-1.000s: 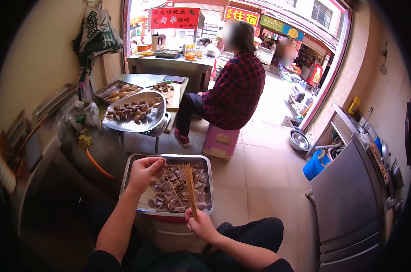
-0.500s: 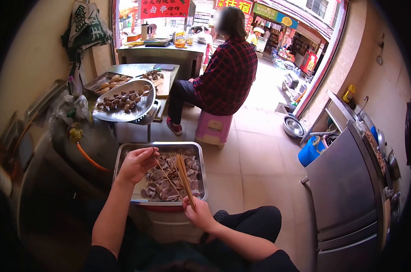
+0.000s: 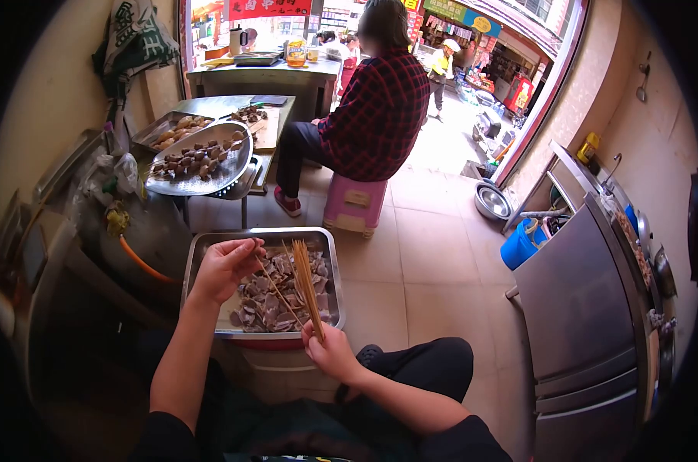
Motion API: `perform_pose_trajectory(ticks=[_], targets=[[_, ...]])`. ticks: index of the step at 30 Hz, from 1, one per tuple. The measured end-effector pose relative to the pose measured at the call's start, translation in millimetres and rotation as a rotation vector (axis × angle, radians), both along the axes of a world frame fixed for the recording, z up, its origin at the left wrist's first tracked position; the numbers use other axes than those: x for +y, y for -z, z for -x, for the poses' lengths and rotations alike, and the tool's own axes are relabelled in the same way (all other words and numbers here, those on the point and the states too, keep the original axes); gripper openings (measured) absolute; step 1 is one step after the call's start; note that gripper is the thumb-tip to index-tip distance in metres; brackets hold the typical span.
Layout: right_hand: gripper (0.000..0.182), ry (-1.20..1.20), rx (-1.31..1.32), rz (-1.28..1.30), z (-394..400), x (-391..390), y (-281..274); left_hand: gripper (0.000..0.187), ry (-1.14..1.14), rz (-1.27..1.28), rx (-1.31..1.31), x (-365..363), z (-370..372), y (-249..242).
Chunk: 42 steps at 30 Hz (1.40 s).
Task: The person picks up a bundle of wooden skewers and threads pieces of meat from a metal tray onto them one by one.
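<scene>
My right hand point(image 3: 330, 354) is closed around a bundle of thin bamboo skewers point(image 3: 309, 281), which point up and away from me. A single skewer point(image 3: 278, 289) slants from that hand toward the fingertips of my left hand point(image 3: 226, 269). The left thumb and fingers are pinched together near its tip; what sits between them is too small to make out. Below both hands is a rectangular metal tray point(image 3: 332, 266) holding a heap of sliced greyish-brown meat point(image 3: 276, 304).
Ahead, a person in a checked shirt point(image 3: 380, 115) sits on a pink stool point(image 3: 355, 206). Left of them, a table bears a perforated metal tray point(image 3: 183, 185) of loaded skewers. A steel cabinet point(image 3: 580, 308) and blue bucket point(image 3: 523, 245) stand right. Metal basins point(image 3: 493, 202) lie near the doorway.
The view has shifted slightly, so the room sits a little lower-left to higher in frame. Both hands keep nearly the same pose over the tray. A person in yellow outside shows more fully.
</scene>
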State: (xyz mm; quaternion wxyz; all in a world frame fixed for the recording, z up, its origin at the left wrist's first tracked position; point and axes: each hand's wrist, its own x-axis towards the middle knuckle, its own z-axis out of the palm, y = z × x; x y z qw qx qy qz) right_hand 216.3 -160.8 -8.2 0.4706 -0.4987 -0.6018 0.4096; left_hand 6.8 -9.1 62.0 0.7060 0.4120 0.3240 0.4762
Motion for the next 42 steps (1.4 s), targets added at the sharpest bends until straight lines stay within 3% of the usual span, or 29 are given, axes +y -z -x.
perform_pose_trajectory(ticks=[5, 20, 27, 29, 42], targets=[[0.01, -0.121, 0.312, 0.203, 5.8, -0.1, 0.7, 0.022, -0.021, -0.008, 0.035, 1.2, -3.5, 3.0], [0.01, -0.11, 0.685, 0.592, 10.9, 32.7, -42.6, 0.022, 0.107, -0.099, 0.207, -16.3, -38.8, 18.2], [0.01, -0.137, 0.671, 0.588, 16.9, 57.0, -46.4, 0.02, -0.008, -0.114, 0.251, -17.0, -35.2, -1.2], [0.011, -0.148, 0.508, 0.531, 21.2, 59.0, -43.1, 0.02, -0.044, -0.106, 0.217, -10.4, -29.8, 4.3], [0.011, -0.117, 0.582, 0.489, 28.3, 63.3, -35.3, 0.021, -0.094, -0.134, 0.202, -9.4, -29.9, 12.1]])
